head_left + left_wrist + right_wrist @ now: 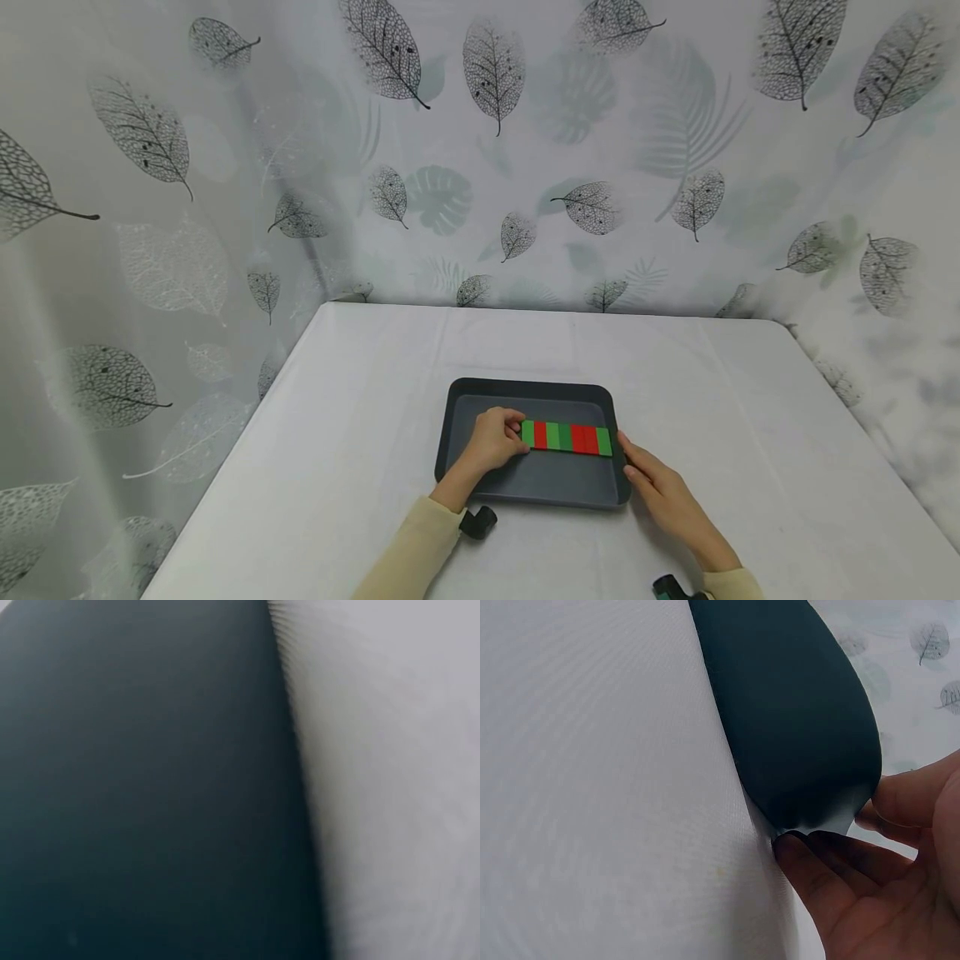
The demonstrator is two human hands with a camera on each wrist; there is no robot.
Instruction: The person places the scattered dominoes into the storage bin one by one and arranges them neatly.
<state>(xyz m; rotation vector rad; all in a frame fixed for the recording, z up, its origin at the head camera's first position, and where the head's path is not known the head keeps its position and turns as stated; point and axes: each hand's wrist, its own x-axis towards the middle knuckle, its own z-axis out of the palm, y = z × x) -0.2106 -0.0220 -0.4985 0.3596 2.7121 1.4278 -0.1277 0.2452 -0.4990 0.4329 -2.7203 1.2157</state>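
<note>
A dark grey baking tray (517, 493) lies on the table with a row of flat red and green blocks inside it. At the row's left end my left hand (495, 439) reaches over the tray, thumb and fingertips about the end green block (528, 433), apparently pinching it. More blocks, among them a red block (578, 438), lie side by side to its right. My right hand (666, 492) grips the tray's right edge. In the right wrist view, the right hand (885, 885) has its fingers under the tray's corner and its thumb at the rim. The left wrist view shows only the tray's outer wall (150, 787).
A white cloth (360, 400) covers the table around the tray. Leaf-printed curtains (525, 167) hang behind it and at both sides. A small black device (477, 522) sits at the left wrist, close to the tray's front edge.
</note>
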